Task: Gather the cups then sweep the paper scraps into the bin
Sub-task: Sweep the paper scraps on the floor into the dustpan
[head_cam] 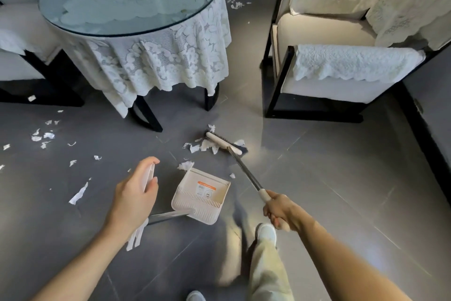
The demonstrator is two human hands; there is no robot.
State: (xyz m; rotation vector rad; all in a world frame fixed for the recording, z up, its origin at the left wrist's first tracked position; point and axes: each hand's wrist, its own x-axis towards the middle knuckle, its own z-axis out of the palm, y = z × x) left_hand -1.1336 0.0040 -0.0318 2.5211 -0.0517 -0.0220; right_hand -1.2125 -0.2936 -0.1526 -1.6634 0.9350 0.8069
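**Head view, read from left to right.**

- **Left edge:** loose paper scraps (41,137) lie scattered on the grey tiled floor (329,191). One long scrap (79,194) lies lower down.
- **Upper left:** a round glass-topped desk (97,12) is draped in a lace cloth (158,61).
- **Lower left of centre:** the left hand (136,188) has its fingers curled round the white dustpan handle (149,177).
- **Centre:** the white dustpan (200,195) rests on the floor with its open mouth facing up the frame. A crumpled scrap (185,166) lies at its lip.
- **Above the dustpan:** the broom head (223,142) sits on the floor, and a cluster of scraps (205,146) touches its left side.
- **Lower right of centre:** the right hand (280,213) has its fingers clamped on the cream grip of the broom handle (246,173). A white shoe (267,232) shows just below it.
- **Upper right:** a pale armchair (329,32) with a dark frame.
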